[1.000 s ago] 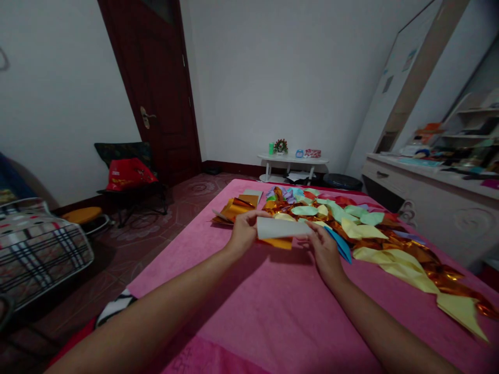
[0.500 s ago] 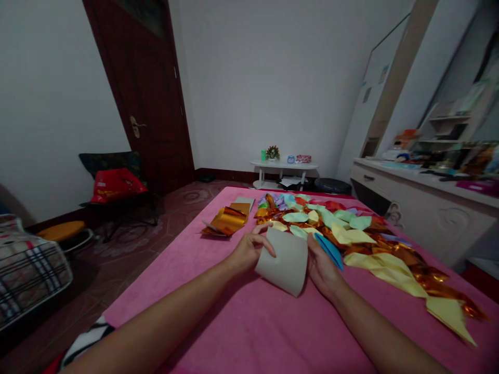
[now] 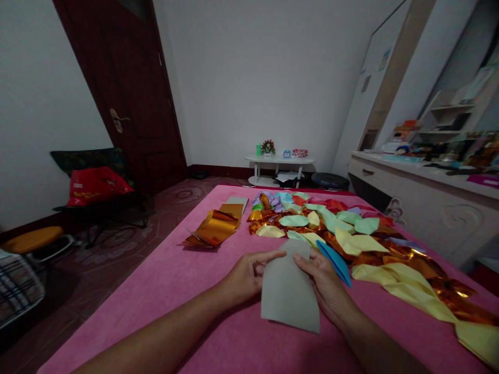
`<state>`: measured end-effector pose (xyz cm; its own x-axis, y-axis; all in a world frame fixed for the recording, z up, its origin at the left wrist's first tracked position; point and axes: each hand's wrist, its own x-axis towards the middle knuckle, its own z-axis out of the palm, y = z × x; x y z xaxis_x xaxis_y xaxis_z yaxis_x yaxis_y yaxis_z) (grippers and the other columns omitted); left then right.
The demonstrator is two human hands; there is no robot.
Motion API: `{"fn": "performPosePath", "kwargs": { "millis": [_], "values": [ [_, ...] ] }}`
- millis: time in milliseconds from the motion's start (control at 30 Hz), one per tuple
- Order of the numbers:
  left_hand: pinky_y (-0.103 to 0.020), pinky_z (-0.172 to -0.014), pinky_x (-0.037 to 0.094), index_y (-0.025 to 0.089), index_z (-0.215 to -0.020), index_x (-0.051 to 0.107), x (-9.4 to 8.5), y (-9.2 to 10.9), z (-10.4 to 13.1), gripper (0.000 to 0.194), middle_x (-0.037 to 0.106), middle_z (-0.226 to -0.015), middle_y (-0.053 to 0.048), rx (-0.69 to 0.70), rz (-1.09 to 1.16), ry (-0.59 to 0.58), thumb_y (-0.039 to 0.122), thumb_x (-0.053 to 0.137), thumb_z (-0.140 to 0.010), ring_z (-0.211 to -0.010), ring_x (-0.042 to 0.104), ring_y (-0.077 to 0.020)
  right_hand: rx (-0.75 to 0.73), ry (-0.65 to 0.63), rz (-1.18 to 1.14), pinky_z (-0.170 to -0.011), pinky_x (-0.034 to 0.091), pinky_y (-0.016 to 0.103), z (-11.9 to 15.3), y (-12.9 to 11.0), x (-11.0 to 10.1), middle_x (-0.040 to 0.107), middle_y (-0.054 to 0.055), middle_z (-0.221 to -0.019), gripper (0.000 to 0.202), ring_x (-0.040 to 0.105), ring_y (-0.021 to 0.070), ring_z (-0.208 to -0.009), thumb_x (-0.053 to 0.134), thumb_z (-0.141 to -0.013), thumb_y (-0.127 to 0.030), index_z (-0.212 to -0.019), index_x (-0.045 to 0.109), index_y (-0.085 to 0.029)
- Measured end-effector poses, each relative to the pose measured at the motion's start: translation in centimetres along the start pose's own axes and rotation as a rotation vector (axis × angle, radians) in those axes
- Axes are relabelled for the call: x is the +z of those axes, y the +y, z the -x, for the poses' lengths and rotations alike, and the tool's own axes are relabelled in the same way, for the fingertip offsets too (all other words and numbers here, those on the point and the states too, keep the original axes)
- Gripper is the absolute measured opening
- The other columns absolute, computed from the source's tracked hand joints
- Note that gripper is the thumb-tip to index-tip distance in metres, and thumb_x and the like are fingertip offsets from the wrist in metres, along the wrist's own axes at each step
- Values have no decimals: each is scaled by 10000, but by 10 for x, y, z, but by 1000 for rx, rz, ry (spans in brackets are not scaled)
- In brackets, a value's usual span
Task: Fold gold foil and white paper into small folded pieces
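A: Holding what, and how?

B: Left hand (image 3: 244, 276): narrow grip at the sheet's upper left, index finger laid across the face. Right hand (image 3: 329, 288): thumb flat on the face near the top, fingers partly hidden at the edge and behind. Between both, near the top, a grey sheet (image 3: 290, 298), lower end hanging free toward the body.

A: Grip on the underside?

B: Impossible to tell; hidden behind the sheet.

A: Best way to handle something so thin?

B: Pinch lightly, with even pressure from both sides. Rest thumb and finger pads flat, never nails first, to avoid dents. Watch the gentle curve below the fingers; level both grips to prevent a skew or a twist.

A: And just past the right fingers?

B: Blue folded paper (image 3: 335, 262), very near; contact uncertain. Mind the knuckles there.

A: Farther out?

B: Beyond the fingertips, a pale green piece (image 3: 294, 221) and a pale yellow piece (image 3: 271, 231). Out past the right hand, long yellow paper (image 3: 405, 285) among crinkled orange foil. Ahead and left of the left fingers, curled orange foil sheets (image 3: 218, 228). Beneath everything, pink cloth (image 3: 156, 291): soft, so poor backing for a crisp crease.
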<state>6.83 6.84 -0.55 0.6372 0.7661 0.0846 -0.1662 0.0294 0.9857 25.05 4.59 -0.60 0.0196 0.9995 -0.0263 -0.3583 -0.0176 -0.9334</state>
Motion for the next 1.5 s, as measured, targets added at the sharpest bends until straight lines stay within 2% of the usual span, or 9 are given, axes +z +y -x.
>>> {"fn": "performPosePath", "kwargs": {
  "millis": [100,300,367,433,533,800,967,1267,1500],
  "values": [
    [-262,-719,512,228,-1235,624,5,-1,7,525,715,-918,-56,12,-5,10,251,750,-727,-762,673,-160,-10,-23,-57,-659,533,344,4,-5,3,726,90,-981,476,691,240,-754,752,-706,-346,-1144,620,-213],
    [-334,-930,474,253,-1117,708,10,9,17,371,610,-1220,-107,351,-309,51,151,671,-762,-1114,586,-245,78,-36,5,-664,530,362,2,-3,0,703,97,-1056,807,694,259,-784,773,-677,-346,-1387,401,-245],
    [-317,-861,502,229,-1047,736,-1,11,15,323,646,-1145,-105,332,-374,63,114,574,-792,-1028,623,-224,99,11,30,-634,518,352,-1,-2,-3,701,97,-1049,892,690,258,-760,774,-659,-344,-1428,331,-254],
    [-287,-731,522,189,-936,750,-19,13,7,316,697,-925,-87,281,-374,238,92,486,-793,-822,659,-184,91,41,54,-602,497,336,-3,-1,-5,706,84,-1001,873,677,245,-717,753,-657,-348,-1425,345,-264],
    [-271,-660,522,144,-999,693,-51,23,-26,312,706,-858,-77,237,-369,536,106,467,-787,-732,655,-164,71,-14,157,-544,443,291,-6,2,-3,692,40,-805,668,621,202,-616,716,-669,-350,-1298,525,-228],
    [-343,-914,452,109,-1345,454,-104,60,-172,608,567,-1287,-179,197,-1012,638,244,646,-784,-1053,601,-239,18,-92,409,-552,375,248,-3,12,0,665,27,-752,305,554,159,-622,635,-747,-352,-977,702,-164],
    [-316,-853,460,101,-1252,542,-116,57,-217,606,648,-1174,-175,96,-1099,615,334,735,-727,-1015,627,-263,-48,-89,518,-620,410,265,-2,14,-3,690,32,-832,270,590,194,-730,615,-775,-352,-967,720,-195],
    [-272,-698,483,104,-907,748,-115,58,-215,227,732,-814,-100,89,-1260,454,148,712,-688,-761,665,-211,-68,-110,554,-694,435,278,0,11,0,699,28,-895,243,614,206,-812,587,-801,-318,-978,710,-208],
    [-279,-834,471,173,-877,764,-104,69,-186,236,720,-958,-79,266,-1390,310,80,588,-751,-918,636,-202,-82,-108,563,-666,438,281,0,12,1,703,22,-863,240,614,200,-766,575,-796,-301,-976,713,-221]
  ]
}}
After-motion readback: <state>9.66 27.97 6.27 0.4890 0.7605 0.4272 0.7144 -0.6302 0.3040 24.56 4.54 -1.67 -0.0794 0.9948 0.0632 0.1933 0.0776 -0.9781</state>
